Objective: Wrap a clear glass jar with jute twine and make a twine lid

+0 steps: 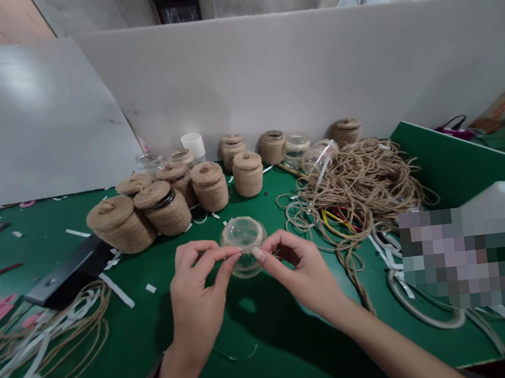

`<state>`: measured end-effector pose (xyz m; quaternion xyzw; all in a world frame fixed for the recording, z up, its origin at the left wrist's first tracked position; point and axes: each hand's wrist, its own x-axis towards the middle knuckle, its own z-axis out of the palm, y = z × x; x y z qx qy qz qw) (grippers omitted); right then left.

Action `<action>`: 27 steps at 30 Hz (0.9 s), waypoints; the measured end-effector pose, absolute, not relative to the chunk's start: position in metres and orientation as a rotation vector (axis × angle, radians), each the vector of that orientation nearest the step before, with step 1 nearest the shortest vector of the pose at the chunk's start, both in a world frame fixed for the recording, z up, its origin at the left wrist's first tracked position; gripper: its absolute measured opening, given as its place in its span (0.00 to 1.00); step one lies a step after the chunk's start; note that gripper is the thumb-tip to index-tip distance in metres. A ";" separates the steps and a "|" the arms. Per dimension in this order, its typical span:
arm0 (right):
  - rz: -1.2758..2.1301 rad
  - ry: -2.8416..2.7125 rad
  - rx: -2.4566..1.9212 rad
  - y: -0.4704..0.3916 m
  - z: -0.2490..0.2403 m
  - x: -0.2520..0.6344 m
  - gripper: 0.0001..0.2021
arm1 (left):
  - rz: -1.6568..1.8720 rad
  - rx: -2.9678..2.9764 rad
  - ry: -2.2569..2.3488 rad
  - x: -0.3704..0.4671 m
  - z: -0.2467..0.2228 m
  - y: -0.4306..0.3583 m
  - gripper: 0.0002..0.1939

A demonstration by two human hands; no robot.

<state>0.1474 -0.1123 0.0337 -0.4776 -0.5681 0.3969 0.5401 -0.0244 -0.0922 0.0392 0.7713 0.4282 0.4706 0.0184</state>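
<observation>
A small clear glass jar (243, 235) with a band round its neck stands on the green table in front of me. My left hand (202, 287) is at the jar's near left side, thumb and index finger pinched together at the neck. From the right, my right hand (299, 268) meets it there, its thumb and fingers also pinched against the neck. Whatever lies between the fingertips is too small to make out. Behind the jar are several twine-wrapped jars with lids (209, 187).
A heap of loose twine (369, 180) lies at the back right, beside bare glass jars (297, 148). Twine and white strips (46, 337) cover the left front. A black box (69, 271) lies at left, and a green divider (461, 155) stands at right.
</observation>
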 end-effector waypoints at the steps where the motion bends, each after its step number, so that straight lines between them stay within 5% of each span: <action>1: 0.941 -1.351 -1.134 -0.112 0.034 0.147 0.09 | 1.486 2.412 1.317 -0.024 0.039 -0.092 0.04; 27: 0.929 -1.353 -1.127 -0.111 0.035 0.149 0.09 | 1.497 2.433 1.326 -0.030 0.038 -0.096 0.14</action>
